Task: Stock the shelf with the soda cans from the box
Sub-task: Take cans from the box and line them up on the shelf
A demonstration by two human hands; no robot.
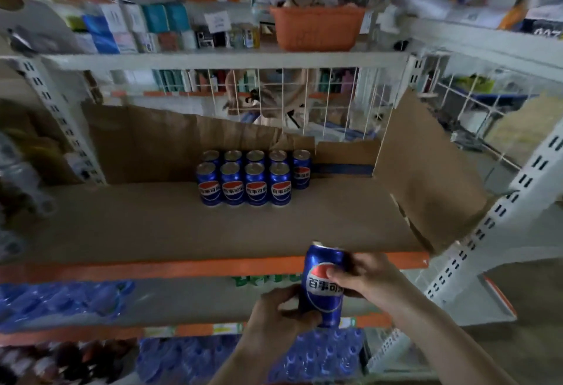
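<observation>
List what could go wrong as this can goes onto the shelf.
1. The blue can, gripped by the left hand and right hand, sits in front of the orange shelf edge; it could clip that edge going in.
2. The stocked cans stand tightly packed; a nudge could topple them.
3. The cardboard liner is torn at right and could snag.

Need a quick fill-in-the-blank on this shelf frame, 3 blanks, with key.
1. Both hands hold one blue soda can in front of the shelf's ___ front edge.
2. The front row of cans on the shelf holds ___ cans.
3. The shelf board is lined with brown ___.

Missing words: orange; four; cardboard
</observation>
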